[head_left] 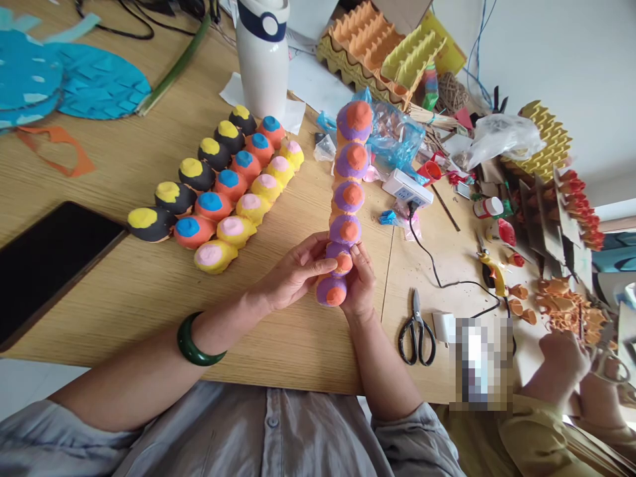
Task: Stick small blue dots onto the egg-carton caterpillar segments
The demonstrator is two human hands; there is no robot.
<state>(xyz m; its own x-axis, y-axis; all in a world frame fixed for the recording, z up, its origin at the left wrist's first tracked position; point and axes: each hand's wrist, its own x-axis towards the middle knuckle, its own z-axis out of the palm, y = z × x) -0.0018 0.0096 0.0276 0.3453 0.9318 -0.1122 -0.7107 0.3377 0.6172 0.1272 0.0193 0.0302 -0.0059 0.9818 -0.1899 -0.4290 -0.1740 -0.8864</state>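
Observation:
Both hands hold a strip of egg carton (350, 197) whose cups are covered in purple clay with orange caps. It stands out lengthwise above the table, its near end between my hands. My left hand (304, 270) grips the left side, thumb on one of the lower cups. On the right side, my right hand (360, 281) has its fingers wrapped round the edge; part of them is hidden behind the strip. To the left lie three more strips: a black one with yellow caps (190, 170), an orange-red one with blue caps (229, 180), and a yellow one with pink caps (251, 206).
A phone (54, 265) lies at the left, a white tumbler (264, 59) at the back. Scissors (416, 330), a power strip (407, 189) and its cable are at the right. Egg trays (372, 50) are stacked behind. A co-worker's hands (566, 358) work at far right.

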